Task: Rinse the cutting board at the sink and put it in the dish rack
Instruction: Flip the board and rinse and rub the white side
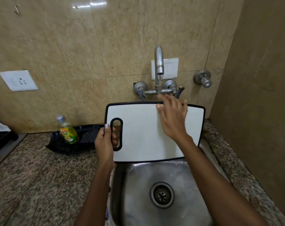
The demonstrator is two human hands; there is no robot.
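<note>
A white cutting board (141, 132) with a black rim and a black oval handle slot is held tilted over the steel sink (138, 185), below the tap (158, 62). Water runs from the tap onto the board's top edge. My left hand (106, 142) grips the board through the handle slot at its left end. My right hand (172, 118) lies flat on the board's upper face, fingers spread over the top edge where the water lands. The dark edge of a rack (1, 141) shows at the far left.
A bottle of yellow-green dish soap (67, 130) stands in a black tray (76, 142) on the speckled granite counter (40, 176), left of the sink. Tap valves (202, 79) and a wall socket (18, 80) sit on the tiled wall. A side wall closes the right.
</note>
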